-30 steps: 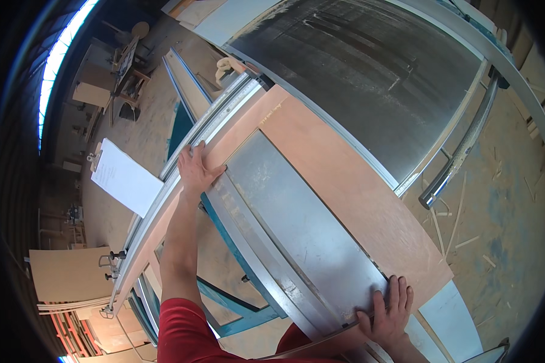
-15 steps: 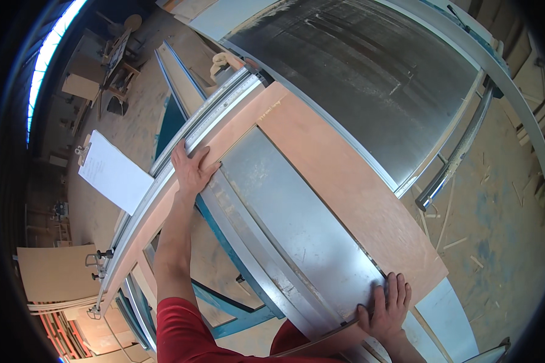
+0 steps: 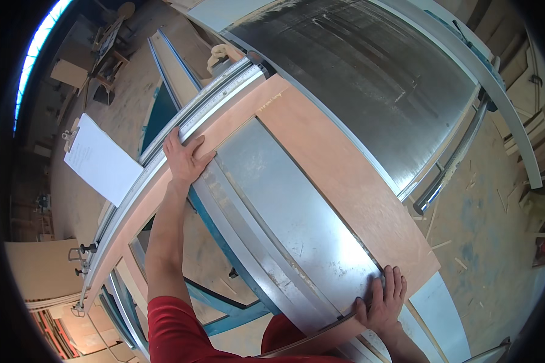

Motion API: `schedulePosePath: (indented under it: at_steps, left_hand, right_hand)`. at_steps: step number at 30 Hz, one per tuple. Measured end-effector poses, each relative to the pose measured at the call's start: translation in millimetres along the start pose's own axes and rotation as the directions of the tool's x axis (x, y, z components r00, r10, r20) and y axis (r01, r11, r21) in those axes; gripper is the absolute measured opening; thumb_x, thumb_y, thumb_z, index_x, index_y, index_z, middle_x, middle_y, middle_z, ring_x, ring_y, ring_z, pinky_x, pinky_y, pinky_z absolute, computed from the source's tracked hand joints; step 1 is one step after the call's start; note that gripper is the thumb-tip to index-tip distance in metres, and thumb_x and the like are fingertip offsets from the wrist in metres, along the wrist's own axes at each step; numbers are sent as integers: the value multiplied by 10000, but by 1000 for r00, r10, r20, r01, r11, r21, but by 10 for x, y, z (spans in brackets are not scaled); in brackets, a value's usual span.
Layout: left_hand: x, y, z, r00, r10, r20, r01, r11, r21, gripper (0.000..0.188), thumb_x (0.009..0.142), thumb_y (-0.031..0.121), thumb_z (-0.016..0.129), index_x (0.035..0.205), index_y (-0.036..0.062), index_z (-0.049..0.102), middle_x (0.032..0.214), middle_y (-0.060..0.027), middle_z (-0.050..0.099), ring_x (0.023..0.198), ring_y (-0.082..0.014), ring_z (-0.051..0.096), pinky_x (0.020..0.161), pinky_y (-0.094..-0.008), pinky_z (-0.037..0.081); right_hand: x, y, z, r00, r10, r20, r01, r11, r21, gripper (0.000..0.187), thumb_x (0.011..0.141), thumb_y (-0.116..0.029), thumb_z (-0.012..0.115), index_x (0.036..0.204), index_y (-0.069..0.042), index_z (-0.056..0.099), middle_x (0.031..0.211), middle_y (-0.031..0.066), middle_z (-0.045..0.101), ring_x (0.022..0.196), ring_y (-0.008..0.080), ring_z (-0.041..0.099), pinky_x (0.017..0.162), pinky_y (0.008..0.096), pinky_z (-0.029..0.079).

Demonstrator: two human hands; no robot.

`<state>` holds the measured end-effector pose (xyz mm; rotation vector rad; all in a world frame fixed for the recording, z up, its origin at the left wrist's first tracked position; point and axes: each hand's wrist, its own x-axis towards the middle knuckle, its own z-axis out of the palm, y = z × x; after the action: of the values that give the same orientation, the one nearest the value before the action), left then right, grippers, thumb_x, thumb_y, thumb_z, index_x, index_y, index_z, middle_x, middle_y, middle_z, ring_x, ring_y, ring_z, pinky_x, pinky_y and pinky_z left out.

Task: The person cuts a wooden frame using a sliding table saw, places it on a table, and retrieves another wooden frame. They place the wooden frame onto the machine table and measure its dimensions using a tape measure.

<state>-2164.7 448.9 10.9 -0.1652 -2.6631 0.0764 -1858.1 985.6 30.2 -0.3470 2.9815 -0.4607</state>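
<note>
A pinkish plywood frame (image 3: 357, 181) with rectangular openings lies across the metal sliding table (image 3: 290, 199) of a panel saw. Its far-left rail runs along the silver aluminium fence (image 3: 221, 91). My left hand (image 3: 184, 158) rests open on that rail, fingers spread toward the fence and thumb pointing over the opening. At the frame's near right corner lies my right hand (image 3: 384, 302), its fingers stretched over the board and its thumb apart by the inner edge. Bare metal shows through the larger opening between my hands. The undersides of both hands are hidden.
The dark saw table (image 3: 369, 60) spans the far right, with a curved metal rail (image 3: 454, 160) beyond its edge. A clipboard with white paper (image 3: 103, 158) stands by the fence. Clamps (image 3: 82, 257) sit at the fence's near end. Wood offcuts (image 3: 460, 263) litter the floor.
The whole view has shifted slightly, so everything sits a little farther left. Both hands keep their places on the plywood frame.
</note>
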Motion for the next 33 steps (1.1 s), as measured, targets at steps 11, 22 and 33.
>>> schedulePosePath:
  at_steps: [11,22,33]
  left_hand:
    - [149,-132,142,1000,0,-11,0,1000,-10,536,725,572,809,1109,200,784,1446,-249,426,1345,-425,375,1140,-539,265]
    - [305,-264,298,1000,-5,19,6,1000,-21,530,716,561,815,1095,191,792,1440,-252,438,1341,-419,380,1136,-531,266]
    - [447,-342,355,997,-20,70,21,1000,-15,549,726,547,812,1132,179,779,1441,-262,446,1337,-428,400,1123,-529,282]
  right_hand:
    - [272,-36,-107,1000,-5,13,5,1000,-5,638,742,-348,692,1225,44,550,1514,340,364,1431,526,307,1143,662,232]
    - [633,-52,-266,998,-1,63,1,1000,-1,622,711,-306,706,1204,44,558,1506,344,369,1415,529,333,1128,670,257]
    - [902,-87,-380,997,-45,60,44,999,12,609,712,-271,714,1212,39,559,1491,343,390,1392,538,362,1119,670,282]
